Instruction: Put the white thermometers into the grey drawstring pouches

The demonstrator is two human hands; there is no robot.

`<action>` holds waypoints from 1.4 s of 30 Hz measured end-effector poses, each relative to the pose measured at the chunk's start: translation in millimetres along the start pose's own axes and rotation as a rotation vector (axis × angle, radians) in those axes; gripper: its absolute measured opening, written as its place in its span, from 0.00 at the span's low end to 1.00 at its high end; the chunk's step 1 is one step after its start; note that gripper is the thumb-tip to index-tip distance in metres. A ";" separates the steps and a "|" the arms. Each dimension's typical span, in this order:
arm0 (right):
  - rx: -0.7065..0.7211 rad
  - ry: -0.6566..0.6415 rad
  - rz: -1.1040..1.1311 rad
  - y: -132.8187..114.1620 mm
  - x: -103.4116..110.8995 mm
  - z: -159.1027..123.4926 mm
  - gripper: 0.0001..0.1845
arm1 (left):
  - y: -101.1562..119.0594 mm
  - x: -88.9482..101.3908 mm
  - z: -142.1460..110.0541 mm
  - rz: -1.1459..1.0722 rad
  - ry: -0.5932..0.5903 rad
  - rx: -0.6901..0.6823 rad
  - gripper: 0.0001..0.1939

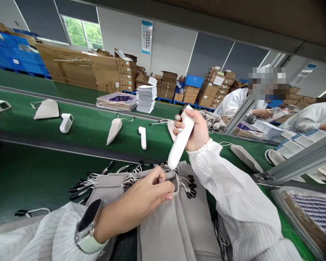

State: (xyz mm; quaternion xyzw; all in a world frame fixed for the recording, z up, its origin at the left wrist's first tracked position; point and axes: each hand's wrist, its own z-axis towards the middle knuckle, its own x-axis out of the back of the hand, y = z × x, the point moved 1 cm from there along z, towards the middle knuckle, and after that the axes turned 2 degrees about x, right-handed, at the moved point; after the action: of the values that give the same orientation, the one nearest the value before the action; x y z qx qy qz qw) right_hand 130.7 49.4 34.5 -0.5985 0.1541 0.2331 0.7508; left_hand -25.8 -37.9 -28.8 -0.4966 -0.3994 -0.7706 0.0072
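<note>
In my right hand is a white handheld infrared thermometer, its dark head up and its rounded handle end pointing down. My left hand grips the rim of a grey drawstring pouch and holds its mouth partly open. The thermometer's lower end is just above that mouth. Beneath lie several stacked grey pouches, their white cords with black ends bunched at the top. How far my left fingers reach inside the pouch is hidden.
On the green belt lie white thermometers and grey pouches. A stack of white booklets stands beside a patterned tray. A metal post rises at right, near a bagged tray. Co-workers in white sleeves work beyond.
</note>
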 end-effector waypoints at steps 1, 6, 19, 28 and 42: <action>0.010 -0.014 0.008 -4.2 -0.3 -5.3 0.10 | 0.3 -0.6 -0.7 0.001 0.005 0.008 0.08; 0.111 -0.029 -0.024 2.1 -1.3 -29.4 0.11 | 3.7 -2.1 -4.7 -0.008 0.087 -0.026 0.08; 0.104 -0.456 -0.875 37.2 3.9 -81.7 0.17 | 2.0 30.3 -7.1 0.142 0.513 0.109 0.07; 0.316 -0.608 -0.885 20.3 9.1 -89.9 0.12 | -1.9 55.6 -10.2 -0.029 0.199 0.234 0.13; 0.371 -0.219 -0.878 17.6 53.1 -49.0 0.15 | 6.5 57.6 -16.8 0.326 0.322 0.148 0.10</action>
State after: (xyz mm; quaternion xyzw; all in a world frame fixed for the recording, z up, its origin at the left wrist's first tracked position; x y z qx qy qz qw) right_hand 168.4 13.8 -18.8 -0.4350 -0.1536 -0.0753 0.8840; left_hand -65.0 -30.6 16.4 -0.4235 -0.3629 -0.7971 0.2314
